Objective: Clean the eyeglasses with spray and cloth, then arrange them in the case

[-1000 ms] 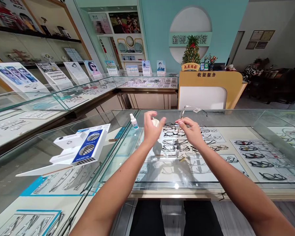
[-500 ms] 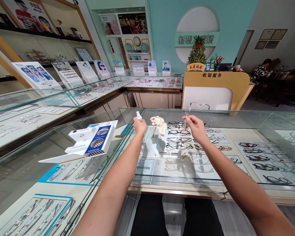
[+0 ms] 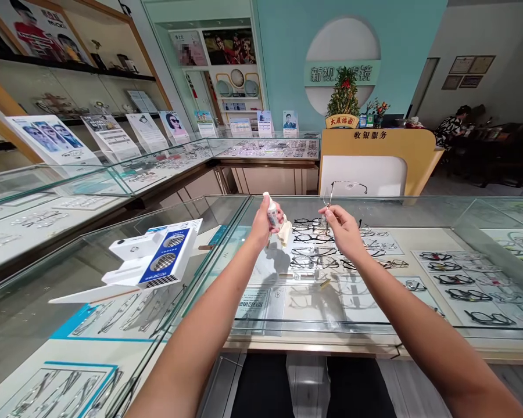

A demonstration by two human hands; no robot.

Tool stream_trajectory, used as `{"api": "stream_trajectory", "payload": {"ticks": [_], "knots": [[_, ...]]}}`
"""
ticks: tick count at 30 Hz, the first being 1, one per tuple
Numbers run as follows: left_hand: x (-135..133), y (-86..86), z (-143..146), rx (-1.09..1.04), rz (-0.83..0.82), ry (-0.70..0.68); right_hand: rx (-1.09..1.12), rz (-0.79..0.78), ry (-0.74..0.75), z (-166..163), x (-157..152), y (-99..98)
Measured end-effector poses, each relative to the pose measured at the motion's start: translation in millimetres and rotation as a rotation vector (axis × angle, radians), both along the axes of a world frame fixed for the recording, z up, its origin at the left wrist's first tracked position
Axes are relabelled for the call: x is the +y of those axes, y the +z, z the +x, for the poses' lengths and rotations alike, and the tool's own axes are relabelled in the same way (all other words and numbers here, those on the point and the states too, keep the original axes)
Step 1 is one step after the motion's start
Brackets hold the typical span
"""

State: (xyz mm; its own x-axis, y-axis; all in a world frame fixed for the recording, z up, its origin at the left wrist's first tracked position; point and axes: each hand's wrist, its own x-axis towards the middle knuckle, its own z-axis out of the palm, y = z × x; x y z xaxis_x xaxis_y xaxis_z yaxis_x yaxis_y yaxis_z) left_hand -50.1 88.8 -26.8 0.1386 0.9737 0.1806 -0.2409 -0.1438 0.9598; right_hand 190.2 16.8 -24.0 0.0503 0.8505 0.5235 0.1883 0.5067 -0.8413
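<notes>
My left hand [image 3: 265, 222] is wrapped round a small white spray bottle [image 3: 272, 215], its top tilted up and to the left, above the glass counter. Just behind that hand a cream cloth [image 3: 285, 233] lies on the glass, partly hidden by it. To the right, my right hand [image 3: 343, 227] pinches a pair of thin-framed glasses [image 3: 348, 184] near one end and holds them up above the counter. A gap separates the bottle from the glasses.
Rows of spectacle frames [image 3: 316, 238] lie inside the glass counter [image 3: 348, 326]. An open white and blue box [image 3: 163, 255] stands on the left glass top. Beyond are a yellow cashier desk [image 3: 421, 148] and a seated person [image 3: 451, 128] at the far right.
My left hand has moved right with the spray bottle, coming in front of the cloth and closer to the glasses. The right hand keeps its hold on the glasses. The view has shifted slightly.
</notes>
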Motion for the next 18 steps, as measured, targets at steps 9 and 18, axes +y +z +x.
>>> {"api": "stream_trajectory", "payload": {"ticks": [9, 18], "knots": [[-33.0, 14.6, 17.3, 0.002, -0.101, -0.59, -0.011, -0.096, 0.223, -9.3, -11.9, 4.6], [-26.0, -1.5, 24.8, 0.281, 0.273, -0.057, -0.055, -0.146, 0.304, -14.0, -19.0, 6.1]]}}
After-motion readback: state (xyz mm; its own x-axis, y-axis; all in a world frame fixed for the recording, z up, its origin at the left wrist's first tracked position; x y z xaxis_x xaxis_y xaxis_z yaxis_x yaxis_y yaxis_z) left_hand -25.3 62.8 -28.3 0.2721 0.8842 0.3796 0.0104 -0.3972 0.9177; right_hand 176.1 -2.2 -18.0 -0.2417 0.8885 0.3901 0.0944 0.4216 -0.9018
